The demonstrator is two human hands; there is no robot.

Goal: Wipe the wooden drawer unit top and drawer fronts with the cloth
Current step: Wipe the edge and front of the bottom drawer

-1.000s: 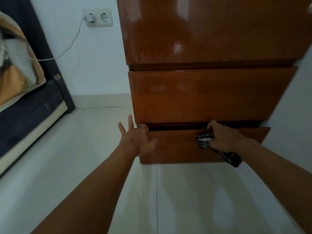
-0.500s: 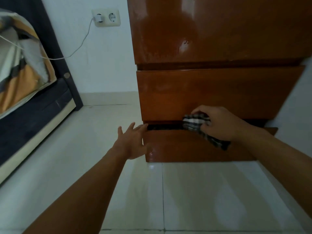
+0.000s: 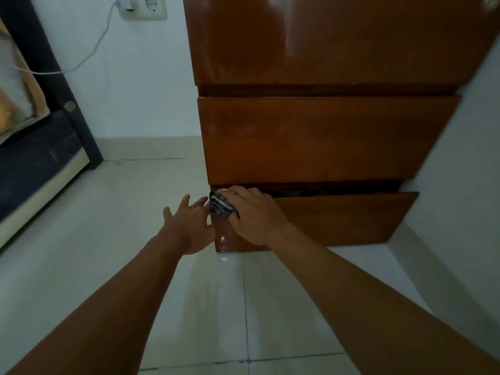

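Wiping bottom drawer, left top corner.
Right hand (image 3: 254, 216) clenched on cloth (image 3: 220, 205), pressing it to the bottom drawer (image 3: 338, 217), which sits slightly pulled out. Left hand (image 3: 189, 226) released, fingers spread, steadying the drawer's left edge. Unit (image 3: 324, 39) top out of view, so can't judge it; likely late in the task.

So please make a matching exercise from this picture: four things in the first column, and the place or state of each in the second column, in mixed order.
Things:
1. cloth
2. left hand
3. bottom drawer
4. wall socket

Places or states:
A. pulled slightly out
B. open, at the drawer's left edge
C. has a white cable plugged in
D. held under the right hand

Pairs: 1-D, 2-B, 3-A, 4-C
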